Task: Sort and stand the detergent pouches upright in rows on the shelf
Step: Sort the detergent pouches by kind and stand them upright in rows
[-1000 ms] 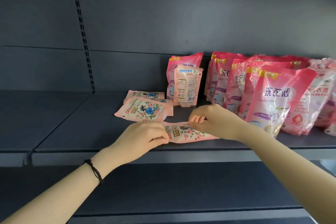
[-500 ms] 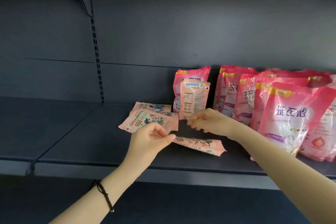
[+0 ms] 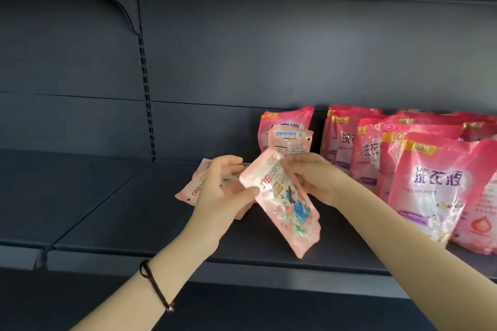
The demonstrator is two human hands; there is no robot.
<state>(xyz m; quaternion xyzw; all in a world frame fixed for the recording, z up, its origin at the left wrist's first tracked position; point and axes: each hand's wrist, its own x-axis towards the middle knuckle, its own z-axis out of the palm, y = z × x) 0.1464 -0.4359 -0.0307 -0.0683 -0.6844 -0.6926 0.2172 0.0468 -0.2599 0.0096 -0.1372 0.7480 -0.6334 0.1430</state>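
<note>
Bracelet of dark braided cord (image 3: 157, 286) circles the left wrist, lower left of frame. Above it, at frame centre, the left hand (image 3: 223, 193) pinches the left edge of a pale pink, flat plastic pouch with floral print (image 3: 289, 212) between thumb and curled fingers. The right hand (image 3: 314, 177) grips the pouch's upper right edge, fingers curled round it. The pouch is tilted. Its long axis runs from upper left to lower right, printed face toward the camera, lower end pointing at the front edge of the dark grey metal shelf (image 3: 107, 223). Contact between that end and the shelf cannot be determined. Behind the left hand, matching pale pink pouches (image 3: 192, 192) lie flat on the shelf. Farther back, a small pouch with a blue-and-white label (image 3: 291, 142) stands upright directly in front of a large bright pink pouch (image 3: 285, 121). At right of frame, rows of large pink pouches (image 3: 435, 185) stand upright.
</note>
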